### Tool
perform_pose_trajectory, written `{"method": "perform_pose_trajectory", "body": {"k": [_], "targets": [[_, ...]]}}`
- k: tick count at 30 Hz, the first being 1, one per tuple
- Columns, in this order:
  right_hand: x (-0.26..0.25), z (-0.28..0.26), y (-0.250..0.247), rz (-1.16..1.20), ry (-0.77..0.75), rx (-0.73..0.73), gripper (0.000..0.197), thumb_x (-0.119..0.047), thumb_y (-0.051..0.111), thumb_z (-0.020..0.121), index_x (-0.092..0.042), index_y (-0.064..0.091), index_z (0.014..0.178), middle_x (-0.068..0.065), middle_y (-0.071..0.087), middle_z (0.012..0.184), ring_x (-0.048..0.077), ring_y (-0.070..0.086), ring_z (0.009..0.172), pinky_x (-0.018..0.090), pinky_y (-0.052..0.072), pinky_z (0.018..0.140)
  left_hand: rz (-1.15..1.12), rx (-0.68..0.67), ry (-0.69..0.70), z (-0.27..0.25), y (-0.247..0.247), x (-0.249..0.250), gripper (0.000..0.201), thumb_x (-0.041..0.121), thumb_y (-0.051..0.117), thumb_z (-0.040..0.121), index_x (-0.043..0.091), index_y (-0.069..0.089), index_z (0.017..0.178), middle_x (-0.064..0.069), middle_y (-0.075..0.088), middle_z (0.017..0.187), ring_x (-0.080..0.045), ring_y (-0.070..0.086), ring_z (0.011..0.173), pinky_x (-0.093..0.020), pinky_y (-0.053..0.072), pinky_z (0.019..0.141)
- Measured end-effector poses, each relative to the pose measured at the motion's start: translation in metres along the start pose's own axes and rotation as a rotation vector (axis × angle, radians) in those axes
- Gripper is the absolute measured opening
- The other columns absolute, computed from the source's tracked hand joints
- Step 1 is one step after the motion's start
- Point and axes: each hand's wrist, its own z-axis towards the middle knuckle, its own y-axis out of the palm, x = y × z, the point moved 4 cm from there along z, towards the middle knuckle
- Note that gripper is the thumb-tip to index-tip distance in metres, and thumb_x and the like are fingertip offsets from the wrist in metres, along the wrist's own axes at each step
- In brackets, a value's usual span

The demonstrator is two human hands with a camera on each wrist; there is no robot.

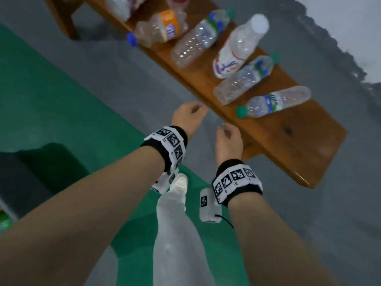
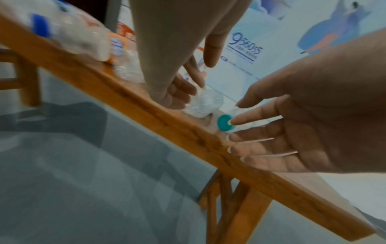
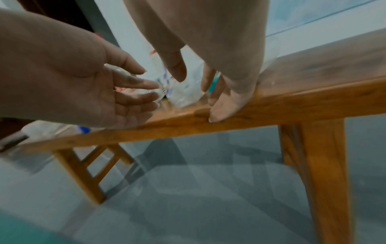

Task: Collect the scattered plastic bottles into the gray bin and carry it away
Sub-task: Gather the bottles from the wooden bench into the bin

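I see the wooden tabletop (image 1: 288, 129) carrying the scattered bottles (image 1: 198, 41) on their sides, none collected yet. The gray bin (image 1: 22, 178) may be the dark shape on the floor to my left. My left hand (image 1: 188, 116) and right hand (image 1: 228, 141) reach forward empty, fingers loosely spread, toward the nearest green-capped bottle (image 1: 276, 104).

two empty hands (image 2: 292, 132), green-capped bottle (image 2: 224, 123), bench (image 2: 129, 95)

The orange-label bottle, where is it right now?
In the head view, the orange-label bottle lies on its side near the far end of the wooden bench, its blue cap over the near edge, beside a clear bottle with a green cap.
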Motion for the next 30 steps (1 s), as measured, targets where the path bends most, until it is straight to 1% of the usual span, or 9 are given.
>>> {"method": "perform_pose_trajectory", "body": {"k": [2, 5, 8, 10, 12, 17, 21, 26, 30], "targets": [[-0.005, 0.016, -0.031, 0.069, 0.001, 0.067, 0.035, -0.023, 0.053, 0.096, -0.013, 0.055, 0.13, -0.001, 0.058, 0.119, 0.011, 0.053, 0.105, 0.021, 0.039, 0.087, 0.028, -0.003, 0.069, 0.009, 0.029, 0.028, 0.025, 0.026, 0.056, 0.089, 0.005, 0.069, 0.091, -0.005, 0.056, 0.094, -0.015, 0.053, 0.082, -0.018, 0.036, 0.07], [-0.007, 0.039, -0.067, 0.157, 0.033, 0.158, 0.032, -0.024, 0.055, 0.095, -0.012, 0.057, 0.125, -0.006, 0.057, 0.108, 0.007, 0.053, 0.098, 0.019, 0.039, 0.084, 0.066, 0.018, 0.115, 0.017, 0.062, 0.052, 0.024, 0.02, 0.06, 0.088, 0.003, 0.063, 0.104, -0.004, 0.028, 0.109, -0.018, 0.047, 0.096, -0.013, 0.036, 0.087], [-0.008, 0.06, -0.082, 0.239, 0.125, 0.211, 0.041, -0.035, 0.058, 0.092, -0.014, 0.052, 0.126, -0.005, 0.057, 0.104, 0.016, 0.059, 0.103, 0.035, 0.048, 0.095, 0.307, 0.054, 0.277, 0.02, 0.08, 0.067, 0.038, 0.024, 0.054, 0.083, 0.0, 0.057, 0.113, -0.011, 0.027, 0.113, -0.032, 0.036, 0.115, -0.03, 0.031, 0.106], [-0.009, 0.075, -0.087, 0.304, 0.211, 0.235, 0.051, -0.041, 0.061, 0.088, -0.015, 0.047, 0.128, -0.005, 0.054, 0.098, 0.021, 0.059, 0.103, 0.043, 0.05, 0.095, 0.463, 0.077, 0.46, 0.022, 0.09, 0.078, 0.041, 0.013, 0.05, 0.079, -0.007, 0.054, 0.115, -0.026, 0.036, 0.119, -0.041, 0.038, 0.114, -0.04, 0.032, 0.104], [-0.014, 0.089, -0.089, 0.345, 0.284, 0.242, 0.062, -0.045, 0.065, 0.083, -0.015, 0.041, 0.132, 0.001, 0.056, 0.11, 0.025, 0.059, 0.106, 0.044, 0.052, 0.093, 0.644, 0.027, 0.567, 0.031, 0.101, 0.083, 0.043, 0.004, 0.049, 0.081, -0.009, 0.05, 0.122, -0.031, 0.036, 0.127, -0.044, 0.04, 0.116, -0.044, 0.034, 0.102], [-0.033, 0.111, -0.089, 0.248, 0.261, 0.279, 0.095, -0.056, 0.071, 0.075, -0.016, 0.02, 0.145, 0.01, 0.045, 0.134, 0.027, 0.056, 0.112, 0.033, 0.045, 0.084, 0.869, -0.028, 0.578, 0.062, 0.109, 0.088, 0.046, 0.018, 0.032, 0.09, -0.008, 0.049, 0.124, -0.028, 0.037, 0.136, -0.042, 0.047, 0.115, -0.046, 0.048, 0.092], [-0.042, 0.124, -0.084, 0.185, 0.273, 0.277, 0.111, -0.058, 0.074, 0.071, -0.022, 0.005, 0.15, 0.011, 0.037, 0.138, 0.03, 0.053, 0.115, 0.037, 0.045, 0.085, 0.896, -0.054, 0.527, 0.077, 0.112, 0.088, 0.063, 0.031, 0.015, 0.087, -0.005, 0.046, 0.129, -0.024, 0.039, 0.135, -0.039, 0.05, 0.113, -0.045, 0.05, 0.09], [-0.032, 0.132, -0.083, 0.232, 0.352, 0.249, 0.112, -0.051, 0.078, 0.071, -0.015, 0.007, 0.149, 0.012, 0.048, 0.133, 0.029, 0.056, 0.113, 0.035, 0.043, 0.085, 0.964, -0.042, 0.429, 0.086, 0.122, 0.09, 0.065, 0.029, 0.051, 0.089, 0.001, 0.029, 0.143, -0.023, 0.026, 0.146, -0.042, 0.033, 0.13, -0.045, 0.035, 0.106], [-0.018, 0.129, -0.089, 0.245, 0.346, 0.241, 0.096, -0.041, 0.077, 0.074, -0.012, 0.02, 0.145, 0.001, 0.056, 0.104, 0.018, 0.058, 0.087, 0.027, 0.042, 0.073, 0.85, -0.07, 0.346, 0.082, 0.127, 0.086, 0.079, 0.022, 0.062, 0.084, 0.011, 0.017, 0.149, -0.019, 0.016, 0.148, -0.037, 0.027, 0.134, -0.04, 0.033, 0.107]]}}
